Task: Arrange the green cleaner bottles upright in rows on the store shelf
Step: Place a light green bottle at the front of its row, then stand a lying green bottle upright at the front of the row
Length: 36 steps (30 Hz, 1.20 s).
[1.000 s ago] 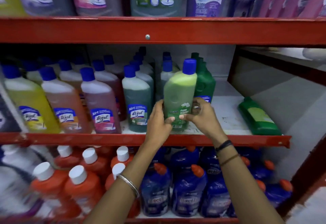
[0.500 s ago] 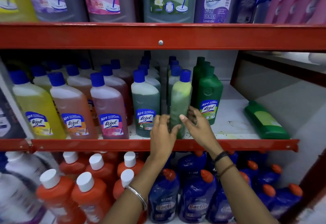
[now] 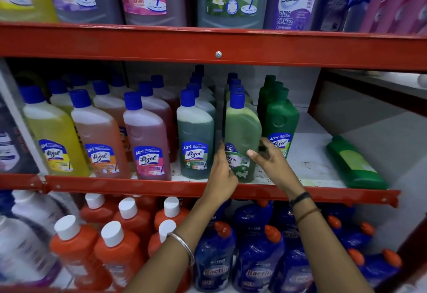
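A light green cleaner bottle (image 3: 242,128) with a blue cap stands upright at the front of its row on the middle shelf (image 3: 318,168). My left hand (image 3: 221,175) grips its lower left side. My right hand (image 3: 270,161) holds its lower right side, thumb across the label. Right beside it stands a row of dark green bottles (image 3: 280,119). One more green bottle (image 3: 355,165) lies on its side at the right end of the shelf.
Rows of blue-capped bottles, dark teal (image 3: 196,135), pink (image 3: 147,140), orange (image 3: 99,135) and yellow (image 3: 55,133), fill the shelf's left. A red beam (image 3: 161,45) runs overhead. Orange and blue bottles crowd the shelf below.
The light green bottle came down from a raised hold, was turned edge-on, and now stands with its label facing front. Both hands stayed on it.
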Each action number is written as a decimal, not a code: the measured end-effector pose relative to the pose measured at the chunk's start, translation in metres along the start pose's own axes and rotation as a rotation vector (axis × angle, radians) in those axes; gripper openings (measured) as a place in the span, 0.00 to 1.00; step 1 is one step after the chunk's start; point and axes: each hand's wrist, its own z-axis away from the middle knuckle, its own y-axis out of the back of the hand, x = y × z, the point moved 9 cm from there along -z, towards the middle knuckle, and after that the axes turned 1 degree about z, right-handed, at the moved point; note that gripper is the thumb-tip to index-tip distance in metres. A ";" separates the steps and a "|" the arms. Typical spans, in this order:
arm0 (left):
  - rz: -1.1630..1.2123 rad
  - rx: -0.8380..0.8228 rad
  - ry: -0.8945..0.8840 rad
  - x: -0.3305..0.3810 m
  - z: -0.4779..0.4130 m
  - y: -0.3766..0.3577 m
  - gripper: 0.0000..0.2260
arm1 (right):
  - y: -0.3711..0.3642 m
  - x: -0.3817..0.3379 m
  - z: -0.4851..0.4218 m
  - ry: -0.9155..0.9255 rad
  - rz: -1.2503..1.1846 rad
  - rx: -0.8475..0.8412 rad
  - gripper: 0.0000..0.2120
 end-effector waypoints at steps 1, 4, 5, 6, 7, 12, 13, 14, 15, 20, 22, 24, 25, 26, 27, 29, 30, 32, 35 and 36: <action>0.008 0.007 0.005 0.000 -0.001 -0.001 0.34 | 0.003 0.000 -0.002 0.006 0.012 0.016 0.16; 0.018 0.046 0.014 -0.001 0.001 0.000 0.34 | 0.008 0.000 -0.006 -0.002 0.040 0.026 0.17; 0.023 0.060 0.012 -0.002 0.001 0.000 0.34 | 0.008 0.001 -0.007 -0.007 0.045 0.015 0.17; 0.029 0.074 0.010 -0.002 0.002 0.001 0.34 | 0.007 0.003 -0.007 -0.007 0.055 0.006 0.17; 0.030 0.088 0.005 -0.004 0.003 0.001 0.33 | 0.006 0.005 -0.007 -0.003 0.066 0.001 0.17; 0.033 0.145 -0.040 -0.001 0.010 0.000 0.31 | 0.002 0.003 -0.006 0.021 0.077 -0.001 0.14; 0.037 0.163 -0.049 -0.001 0.011 0.000 0.31 | 0.001 0.002 -0.006 0.032 0.082 0.008 0.14; 0.044 0.185 -0.053 0.001 0.012 -0.001 0.31 | 0.002 0.002 -0.005 0.040 0.093 0.011 0.15; 0.044 0.225 -0.061 0.003 0.014 0.000 0.30 | 0.002 0.003 -0.004 0.050 0.102 0.005 0.17; 0.002 0.485 -0.349 0.062 0.035 -0.002 0.21 | 0.039 0.012 0.013 -0.021 0.143 -0.050 0.18; 0.013 0.413 -0.445 0.084 0.035 -0.029 0.17 | 0.081 0.014 0.018 -0.022 0.161 0.033 0.13; 0.032 0.268 -0.467 0.098 0.027 -0.071 0.16 | 0.126 0.024 0.023 -0.055 0.204 0.148 0.13; 0.036 0.193 -0.454 0.101 0.020 -0.093 0.15 | 0.147 0.030 0.025 -0.072 0.236 0.212 0.13; 0.030 0.124 -0.434 0.103 0.012 -0.115 0.15 | 0.168 0.035 0.028 -0.089 0.288 0.287 0.13; 0.012 0.058 -0.410 0.104 0.003 -0.139 0.15 | 0.190 0.040 0.031 -0.105 0.360 0.366 0.13; -0.031 -0.116 -0.296 0.099 -0.016 -0.189 0.17 | 0.226 0.054 0.035 -0.128 0.519 0.463 0.12; -0.047 -0.215 -0.203 0.095 -0.024 -0.214 0.19 | 0.240 0.063 0.035 -0.151 0.584 0.479 0.13; -0.064 -0.361 -0.036 0.086 -0.034 -0.255 0.22 | 0.265 0.090 0.033 -0.268 0.684 0.479 0.17; -0.042 -0.413 0.086 0.085 -0.042 -0.292 0.21 | 0.283 0.124 0.029 -0.471 0.666 0.400 0.17; -0.031 -0.401 0.115 0.084 -0.045 -0.297 0.21 | 0.280 0.131 0.027 -0.511 0.611 0.348 0.17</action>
